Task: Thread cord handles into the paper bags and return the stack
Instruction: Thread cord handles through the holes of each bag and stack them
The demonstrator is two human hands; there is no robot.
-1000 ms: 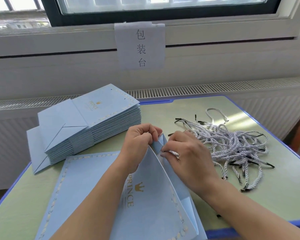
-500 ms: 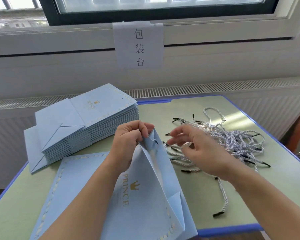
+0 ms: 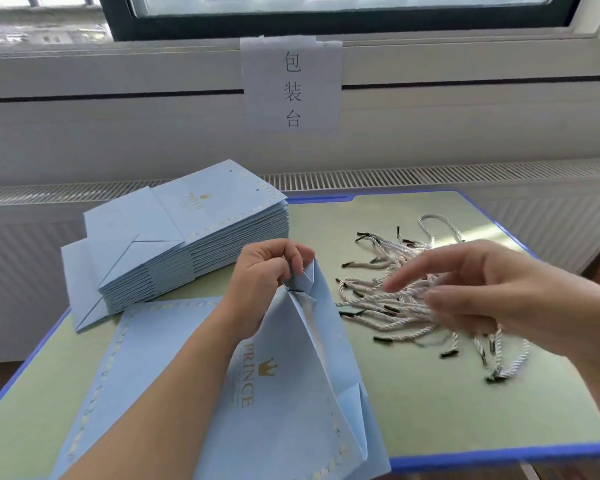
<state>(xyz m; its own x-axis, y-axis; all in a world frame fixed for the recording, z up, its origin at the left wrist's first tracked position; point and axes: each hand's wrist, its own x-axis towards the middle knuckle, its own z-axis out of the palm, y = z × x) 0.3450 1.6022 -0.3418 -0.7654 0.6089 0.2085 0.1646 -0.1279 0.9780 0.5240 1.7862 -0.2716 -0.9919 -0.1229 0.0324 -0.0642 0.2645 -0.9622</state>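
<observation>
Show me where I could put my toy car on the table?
Bare green table lies in front of the cords, right of the open bag. Another free strip runs behind the cords, right of the stack of bags. The left side is crowded with bags.

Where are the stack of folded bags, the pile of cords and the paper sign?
stack of folded bags (image 3: 201, 216), head view, top bag's face.
pile of cords (image 3: 388, 299), head view, tangled middle.
paper sign (image 3: 291, 88), head view, its centre.
</observation>
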